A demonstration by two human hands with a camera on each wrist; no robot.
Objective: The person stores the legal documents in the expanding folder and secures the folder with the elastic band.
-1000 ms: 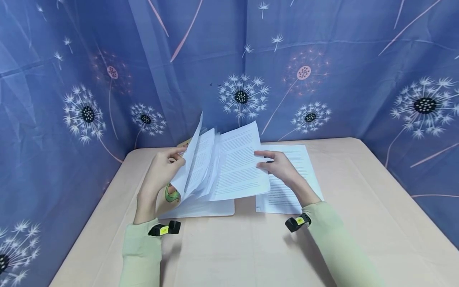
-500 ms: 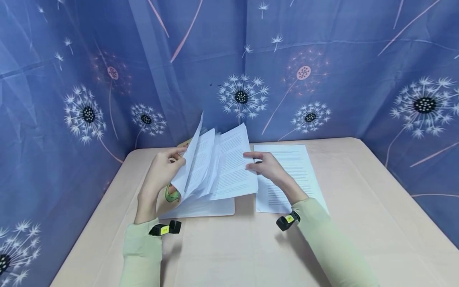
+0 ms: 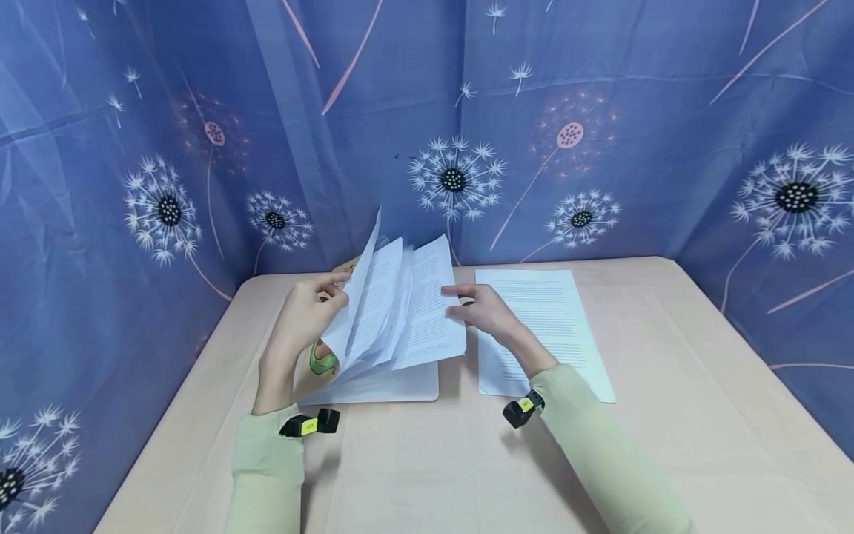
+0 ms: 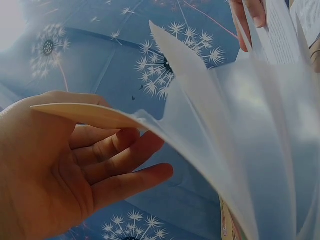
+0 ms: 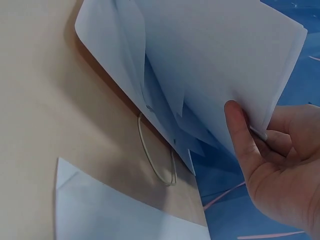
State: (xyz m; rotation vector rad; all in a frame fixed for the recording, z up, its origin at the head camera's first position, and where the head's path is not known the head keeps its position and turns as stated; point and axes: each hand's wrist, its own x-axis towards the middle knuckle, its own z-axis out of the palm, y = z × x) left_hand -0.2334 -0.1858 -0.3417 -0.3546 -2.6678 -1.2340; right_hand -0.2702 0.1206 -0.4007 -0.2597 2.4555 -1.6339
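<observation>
Step in hand, by judgement: passing printed sheets point(image 3: 432, 293) between the grasp and an opened folder point(image 3: 407, 387); insertion or removal cannot be told from their pose. Next move, by judgement: calls for the cover held clear and the sheets kept square and unbent as they are guided along the clear pockets point(image 4: 240, 95). Left hand point(image 3: 303, 315): thumb and index finger together, pinching the edge of the folder's raised cover; remaining fingers loosely bent. Right hand point(image 3: 483, 308): thumb on one face of the printed sheets, fingers on the other, clamped at their right edge; the two hands well apart, the work between them. Printed sheets: more than one, tilted, off the table; whether their inner edge lies within a pocket is hidden. Folder: back panel flat on the table, cover lifted and curved, pockets and papers fanned between; patterned outside, partly covered by the left arm. Elastic cord point(image 5: 145, 150): thin, looped beside the folder. Loose page point(image 3: 550, 319): printed, lying right of the folder, beneath and beside the right wrist. Table point(image 3: 427, 475): pale cloth. Curtain point(image 3: 373, 170): blue, dandelion print, behind.
</observation>
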